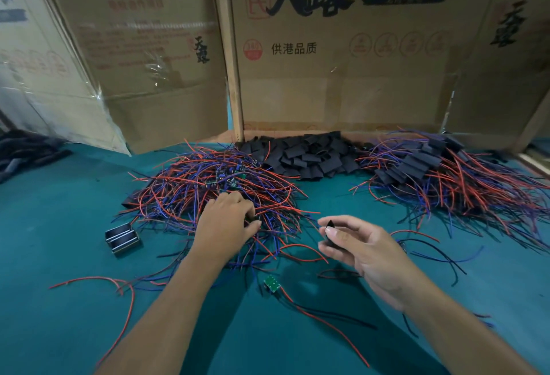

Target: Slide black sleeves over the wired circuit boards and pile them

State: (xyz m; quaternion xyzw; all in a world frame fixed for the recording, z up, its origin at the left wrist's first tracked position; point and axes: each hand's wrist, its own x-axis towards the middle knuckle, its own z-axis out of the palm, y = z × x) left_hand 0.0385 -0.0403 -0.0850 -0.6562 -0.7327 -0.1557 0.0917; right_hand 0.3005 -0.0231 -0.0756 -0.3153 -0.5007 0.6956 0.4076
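Cardboard boxes [342, 47] behind, left grip [226, 219] grasping wires [208, 184], right grip [354, 240] pinching sleeve [329, 231]

black sleeve [329, 233] upright (pinched); green wired board [272, 283] lies flat.

The left hand [226, 219] buries its fingertips in the tangle of wires [208, 184], so its grip can't be made out. The dark heap [26, 151] runs off the left edge.
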